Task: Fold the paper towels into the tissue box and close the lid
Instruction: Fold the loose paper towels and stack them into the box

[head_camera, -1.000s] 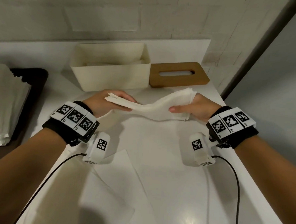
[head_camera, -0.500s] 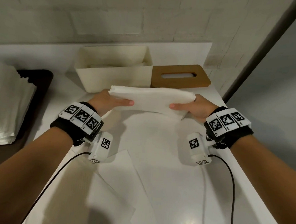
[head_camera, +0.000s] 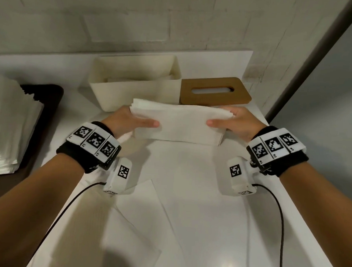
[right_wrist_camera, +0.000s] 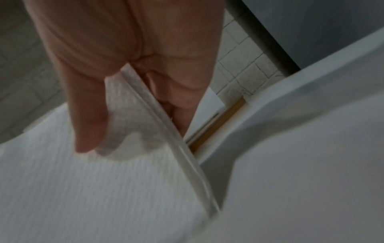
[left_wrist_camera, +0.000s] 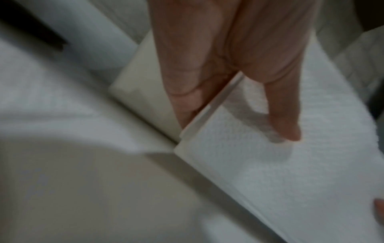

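A folded stack of white paper towels [head_camera: 179,123] is held flat just above the table, in front of the open cream tissue box [head_camera: 132,94]. My left hand [head_camera: 131,120] pinches its left end, thumb on top and fingers under it [left_wrist_camera: 239,115]. My right hand [head_camera: 235,122] pinches the right end the same way [right_wrist_camera: 135,131]. The box holds some white towels [head_camera: 139,79]. Its brown wooden lid [head_camera: 214,90], with an oval slot, lies flat just right of the box.
A tall pile of white towels [head_camera: 6,124] stands on a dark tray [head_camera: 47,114] at the left. Loose flat sheets [head_camera: 138,217] lie on the white table near me. A brick wall [head_camera: 136,19] is close behind the box; the table's edge runs along the right.
The sagging towel bundle has been pulled flat and taut between both hands, then carried a little forward toward the box. Both pinches have stayed.
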`<state>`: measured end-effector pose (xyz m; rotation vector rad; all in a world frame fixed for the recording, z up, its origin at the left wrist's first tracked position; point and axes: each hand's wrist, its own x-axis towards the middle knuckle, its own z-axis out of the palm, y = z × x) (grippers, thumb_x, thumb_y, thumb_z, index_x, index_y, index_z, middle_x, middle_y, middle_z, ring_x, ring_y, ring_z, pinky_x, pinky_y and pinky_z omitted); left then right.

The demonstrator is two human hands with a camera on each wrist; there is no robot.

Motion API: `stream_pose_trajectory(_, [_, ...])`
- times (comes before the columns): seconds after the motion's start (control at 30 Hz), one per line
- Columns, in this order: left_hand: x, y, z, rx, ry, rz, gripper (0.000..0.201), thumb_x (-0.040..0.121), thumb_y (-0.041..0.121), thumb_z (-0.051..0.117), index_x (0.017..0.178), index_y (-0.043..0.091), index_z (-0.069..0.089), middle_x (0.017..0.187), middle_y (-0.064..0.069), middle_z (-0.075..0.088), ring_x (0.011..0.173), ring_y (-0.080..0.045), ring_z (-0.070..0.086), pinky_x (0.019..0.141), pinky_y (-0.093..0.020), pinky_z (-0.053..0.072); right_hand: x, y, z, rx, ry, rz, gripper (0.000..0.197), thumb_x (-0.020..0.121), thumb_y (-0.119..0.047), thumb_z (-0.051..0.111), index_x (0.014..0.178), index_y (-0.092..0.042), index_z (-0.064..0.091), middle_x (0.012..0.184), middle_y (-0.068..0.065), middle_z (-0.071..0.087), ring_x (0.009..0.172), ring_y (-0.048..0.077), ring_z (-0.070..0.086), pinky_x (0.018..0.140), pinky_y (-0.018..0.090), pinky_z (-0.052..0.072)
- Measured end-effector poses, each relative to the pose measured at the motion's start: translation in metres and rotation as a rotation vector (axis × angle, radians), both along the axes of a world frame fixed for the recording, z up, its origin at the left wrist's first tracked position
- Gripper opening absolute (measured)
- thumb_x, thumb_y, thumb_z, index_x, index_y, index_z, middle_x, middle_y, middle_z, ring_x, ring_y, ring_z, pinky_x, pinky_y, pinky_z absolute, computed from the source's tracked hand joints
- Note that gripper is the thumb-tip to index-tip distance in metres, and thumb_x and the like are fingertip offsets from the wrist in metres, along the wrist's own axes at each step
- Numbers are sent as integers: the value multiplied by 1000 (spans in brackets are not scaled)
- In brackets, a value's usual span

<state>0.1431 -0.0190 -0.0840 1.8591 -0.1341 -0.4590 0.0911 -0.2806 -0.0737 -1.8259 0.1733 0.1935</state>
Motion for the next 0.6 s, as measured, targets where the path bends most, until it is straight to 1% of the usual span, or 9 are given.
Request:
stream_pose_trajectory(0.07, [-3, -3, 19, 74, -121, 9, 27, 73, 12, 75, 99, 15, 67, 92, 5, 68, 79, -5, 66, 72, -10, 52, 0, -2, 10, -85, -34, 79, 22, 76, -7, 72, 95, -18, 66, 89, -9, 66, 77, 4, 62, 67, 7, 51])
stream_pose_trajectory(0.1, [-4, -6, 29, 126, -192, -15, 27, 73, 16, 76, 98, 18, 65, 88, 7, 67, 75, 1, 64, 69, -9, 50, -1, 0, 15, -150, -49, 130, 20, 75, -8, 72, 90, -20, 65, 86, -11, 65, 76, 2, 61, 64, 4, 49])
stream_pose_trajectory(0.17, [-9, -16, 48, 239, -329, -88, 24, 73, 22, 76, 92, 23, 62, 82, 12, 63, 72, 3, 58, 65, -3, 44, -2, 9, 24, -287, -79, 219, 18, 75, -13, 74, 88, -21, 64, 84, -13, 63, 76, 3, 60, 65, 6, 48])
stream_pose_trajectory(0.23, [-16, -29, 66, 289, -442, -143, 24, 73, 24, 76, 90, 27, 59, 75, 18, 58, 69, 8, 52, 58, 2, 39, -1, 20, 30, -353, -101, 252, 21, 77, -18, 72, 95, -17, 63, 87, -10, 63, 78, 5, 59, 69, 11, 47])
stream_pose_trajectory(0.33, [-20, -41, 86, 166, -544, -85, 32, 71, 21, 77, 95, 28, 57, 81, 17, 59, 67, 11, 54, 59, -7, 42, -2, 30, 37, -243, -110, 182, 25, 80, -17, 69, 104, -13, 62, 86, -10, 63, 78, 2, 59, 70, 11, 50])
stream_pose_trajectory(0.4, [-19, -41, 90, -83, -507, 64, 37, 71, 13, 76, 100, 24, 57, 85, 16, 60, 68, 14, 58, 65, -8, 44, -4, 31, 39, -73, -131, 92, 29, 81, -14, 67, 109, -10, 61, 85, -13, 61, 77, -2, 58, 66, 7, 50])
stream_pose_trajectory(0.47, [-21, -41, 84, -333, -338, 115, 36, 75, 6, 72, 105, 18, 57, 93, 9, 66, 78, 4, 65, 73, -16, 51, -7, 33, 37, 28, -137, 16, 33, 81, -11, 67, 113, -6, 60, 90, -9, 63, 82, 2, 61, 72, 11, 51])
stream_pose_trajectory(0.57, [-28, -50, 60, -410, -140, 88, 21, 79, 4, 66, 97, 15, 63, 94, 0, 71, 85, -13, 69, 80, -30, 54, -13, 40, 28, 42, -77, 0, 35, 79, -12, 69, 113, -5, 61, 110, 7, 66, 100, 20, 63, 90, 32, 52])
stream_pose_trajectory(0.6, [-32, -54, 52, -413, -108, 91, 21, 79, 3, 66, 98, 13, 63, 95, -2, 71, 87, -17, 68, 81, -33, 54, -15, 43, 24, 51, -56, -2, 36, 77, -11, 70, 112, -7, 61, 114, 10, 65, 103, 22, 62, 92, 35, 51])
